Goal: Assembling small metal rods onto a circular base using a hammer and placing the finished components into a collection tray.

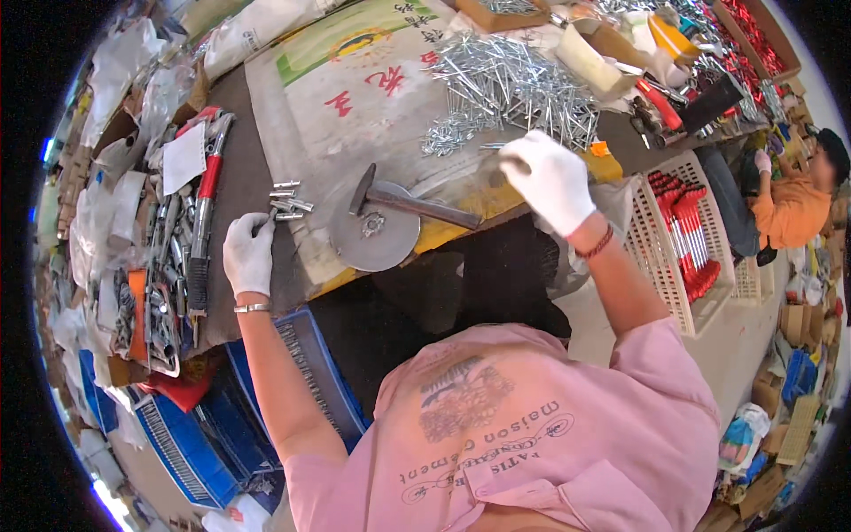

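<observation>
My right hand [551, 183], in a white glove, is raised by the near edge of a heap of shiny metal pins [510, 84]. Its fingers are curled together, and one thin metal pin [492, 145] sticks out leftward at the fingertips. My left hand [246, 254], also gloved, rests on the bench with thumb and forefinger drawn together. Those fingertips are beside several short metal cylinders [291, 206]; whatever they pinch is hidden. Between my hands, a hammer [417, 206] lies across a round grey metal plate [377, 244], with a small cluster of metal bits [372, 223] on the plate.
A printed sack [310, 97] covers the bench. Tools crowd its left side, near a red-and-black bar [208, 195]. At right stands a cream plastic crate [683, 239] with red-handled tools; beyond it sits another person [789, 208] in orange. Blue bins [191, 448] stand below left.
</observation>
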A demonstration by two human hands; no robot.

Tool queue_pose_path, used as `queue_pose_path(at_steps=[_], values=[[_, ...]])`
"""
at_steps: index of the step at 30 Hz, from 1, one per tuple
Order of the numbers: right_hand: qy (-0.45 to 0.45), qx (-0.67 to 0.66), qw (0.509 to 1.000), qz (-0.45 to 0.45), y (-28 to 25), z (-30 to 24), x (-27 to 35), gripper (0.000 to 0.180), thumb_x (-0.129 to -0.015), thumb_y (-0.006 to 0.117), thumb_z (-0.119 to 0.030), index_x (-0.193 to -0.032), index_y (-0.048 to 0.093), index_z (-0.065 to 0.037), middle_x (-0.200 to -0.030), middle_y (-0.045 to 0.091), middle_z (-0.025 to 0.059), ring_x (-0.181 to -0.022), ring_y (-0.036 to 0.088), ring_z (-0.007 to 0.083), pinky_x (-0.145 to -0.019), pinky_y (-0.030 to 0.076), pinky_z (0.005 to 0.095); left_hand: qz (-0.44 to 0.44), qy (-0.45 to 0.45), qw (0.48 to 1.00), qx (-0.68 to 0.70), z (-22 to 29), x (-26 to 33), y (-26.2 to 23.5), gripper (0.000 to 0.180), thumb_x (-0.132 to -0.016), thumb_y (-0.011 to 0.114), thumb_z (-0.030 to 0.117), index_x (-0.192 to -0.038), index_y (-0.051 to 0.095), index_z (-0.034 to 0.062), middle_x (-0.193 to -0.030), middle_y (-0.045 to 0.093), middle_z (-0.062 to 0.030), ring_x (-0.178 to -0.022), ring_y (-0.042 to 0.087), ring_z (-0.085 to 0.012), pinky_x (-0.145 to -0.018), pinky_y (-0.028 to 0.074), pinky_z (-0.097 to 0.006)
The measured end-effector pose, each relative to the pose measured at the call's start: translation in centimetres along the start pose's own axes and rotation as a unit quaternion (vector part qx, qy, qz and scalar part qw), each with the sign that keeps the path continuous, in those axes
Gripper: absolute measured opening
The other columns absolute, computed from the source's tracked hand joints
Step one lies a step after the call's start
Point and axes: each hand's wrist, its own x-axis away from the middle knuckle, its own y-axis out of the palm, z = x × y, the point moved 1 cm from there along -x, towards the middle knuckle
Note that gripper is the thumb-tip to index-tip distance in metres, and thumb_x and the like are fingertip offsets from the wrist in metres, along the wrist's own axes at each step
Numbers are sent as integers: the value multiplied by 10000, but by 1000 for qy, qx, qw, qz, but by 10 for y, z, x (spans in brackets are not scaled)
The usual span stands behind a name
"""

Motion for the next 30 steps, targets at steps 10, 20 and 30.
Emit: queue_pose_path(at_steps=[10,20,30], values=[[-74,172,980,-60,38,47,-32,40,-885,704,-149,-860,694,-119,-887,655,80,-815,716,302,-695,580,436,-69,78,971,215,111,69,-30,121,-864,760,27,-983,768,11,-967,728,-134,-890,710,-263,-809,551,-351],[-195,-114,966,-123,35,-86,2,55,-887,726,-125,-942,725,-133,-905,647,64,-834,693,287,-727,573,390,-65,118,971,195,127,78,0,114,-815,796,110,-928,781,96,-897,677,-102,-884,666,-333,-790,527,-422],[-238,-65,958,-148,63,-103,4,49,-870,694,-98,-913,692,-123,-902,590,75,-848,676,280,-725,571,404,-39,91,975,201,123,81,9,134,-802,810,95,-929,771,81,-907,677,-107,-894,675,-324,-787,532,-423]])
